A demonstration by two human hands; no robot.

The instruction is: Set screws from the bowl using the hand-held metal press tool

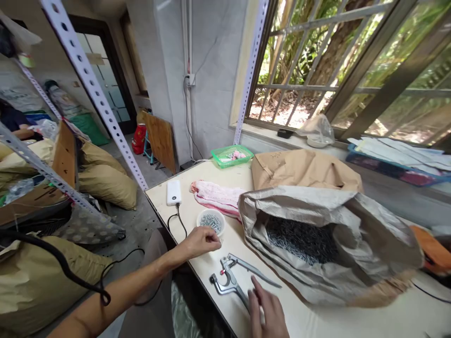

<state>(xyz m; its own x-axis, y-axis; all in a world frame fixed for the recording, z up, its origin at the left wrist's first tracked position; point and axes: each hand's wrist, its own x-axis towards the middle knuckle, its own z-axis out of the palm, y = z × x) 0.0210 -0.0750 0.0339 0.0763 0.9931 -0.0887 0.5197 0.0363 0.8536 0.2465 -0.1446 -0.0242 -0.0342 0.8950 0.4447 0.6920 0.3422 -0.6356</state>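
Grey snap-fastener pliers point(230, 280) lie on the table with their handles spread and jaws toward the left edge. My right hand point(268, 312) is over the end of their lower handle, fingers apart; whether it touches the handle I cannot tell. My left hand point(201, 241) is closed in a pinch at the near rim of a white tub point(211, 221) of small silvery metal pieces. What its fingertips hold, if anything, is too small to make out. To the right, an open woven sack point(366, 244) holds a heap of dark small metal pieces point(303, 241).
A white power bank point(174, 192) with a black cable lies near the table's left edge. Behind the tub is a pink-striped cloth point(218, 195); farther back stand a green basket point(232, 157) and a brown paper bag point(303, 169). A perforated metal post point(95, 94) rises at left.
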